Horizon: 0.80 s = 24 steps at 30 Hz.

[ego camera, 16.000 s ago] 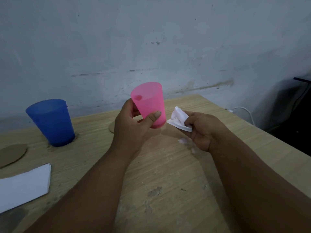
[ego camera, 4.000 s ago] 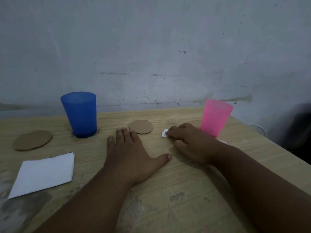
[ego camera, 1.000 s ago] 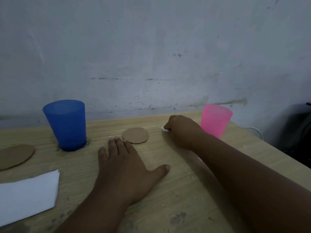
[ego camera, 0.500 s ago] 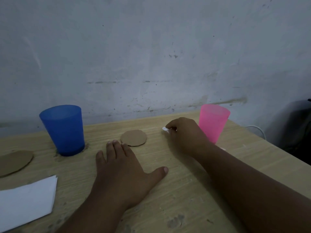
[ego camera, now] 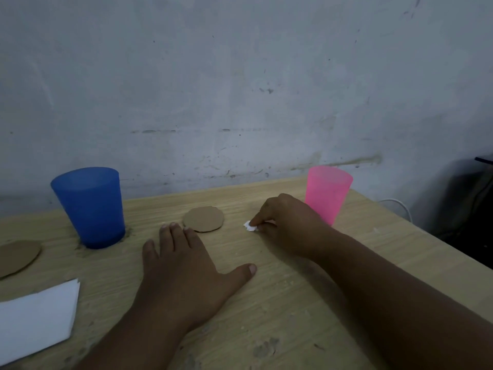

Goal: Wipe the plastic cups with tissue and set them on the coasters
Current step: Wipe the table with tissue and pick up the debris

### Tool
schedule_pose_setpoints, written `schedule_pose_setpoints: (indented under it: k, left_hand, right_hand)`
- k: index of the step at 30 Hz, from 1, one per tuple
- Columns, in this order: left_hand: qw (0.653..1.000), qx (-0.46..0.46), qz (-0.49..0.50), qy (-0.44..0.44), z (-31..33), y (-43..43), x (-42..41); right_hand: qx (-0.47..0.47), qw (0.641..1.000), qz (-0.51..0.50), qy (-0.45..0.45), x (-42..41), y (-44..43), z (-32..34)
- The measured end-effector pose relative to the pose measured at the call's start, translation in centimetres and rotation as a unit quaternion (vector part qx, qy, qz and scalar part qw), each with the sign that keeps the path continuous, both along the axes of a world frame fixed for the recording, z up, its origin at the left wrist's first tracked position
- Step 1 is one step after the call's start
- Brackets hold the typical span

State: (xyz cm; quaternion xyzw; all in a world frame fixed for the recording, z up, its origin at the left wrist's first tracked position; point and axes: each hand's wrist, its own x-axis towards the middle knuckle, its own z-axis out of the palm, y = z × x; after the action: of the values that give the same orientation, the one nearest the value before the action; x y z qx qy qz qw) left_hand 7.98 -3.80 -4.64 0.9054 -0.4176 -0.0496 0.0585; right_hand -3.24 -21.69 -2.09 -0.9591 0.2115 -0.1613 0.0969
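Left hand (ego camera: 186,276) is lying flat on the table (ego camera: 293,321) at centre frame, palm down, fingers straight and slightly spread, thumb out to the right, holding nothing. Right hand (ego camera: 288,228) is resting on the table right of centre, fingers curled, fingertips pinching a small white tissue wad (ego camera: 250,226) that is touching the tabletop. Pink cup (ego camera: 326,194) is standing upright just behind the right hand, which is hiding part of its base, so can't tell if a coaster is under it. Blue cup (ego camera: 90,206) is standing upright at left, with a thin brown edge showing at its base. Middle coaster (ego camera: 204,218) is lying bare between the cups, just beyond the left fingertips. Left coaster (ego camera: 16,256) is lying bare at the left edge. Folded tissue stack (ego camera: 34,316) is sitting at lower left. White cable (ego camera: 394,204) is hanging off the table's right side, with the grey wall (ego camera: 240,89) behind.
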Motion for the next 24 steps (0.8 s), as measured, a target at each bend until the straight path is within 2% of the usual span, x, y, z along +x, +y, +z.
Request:
schedule_pose_setpoints:
  k: [8, 13, 18, 24]
  left_hand:
    - [1.000, 0.003, 0.002, 0.003, 0.1, 0.0, -0.2]
    - [1.000, 0.012, 0.003, 0.010, 0.4, 0.0, -0.3]
    - [1.000, 0.012, 0.001, 0.014, 0.3, 0.1, -0.2]
    - [1.000, 0.015, 0.000, 0.012, 0.5, 0.1, -0.1]
  right_hand:
    - [-0.072, 0.981, -0.170, 0.059, 0.8, 0.8, 0.0]
    - [-0.068, 0.971, -0.217, 0.077, 0.6, 2.3, 0.3]
    - [-0.071, 0.979, -0.180, 0.069, 0.0, 3.3, -0.2]
    - [-0.043, 0.998, -0.026, 0.025, -2.0, 3.1, -0.3]
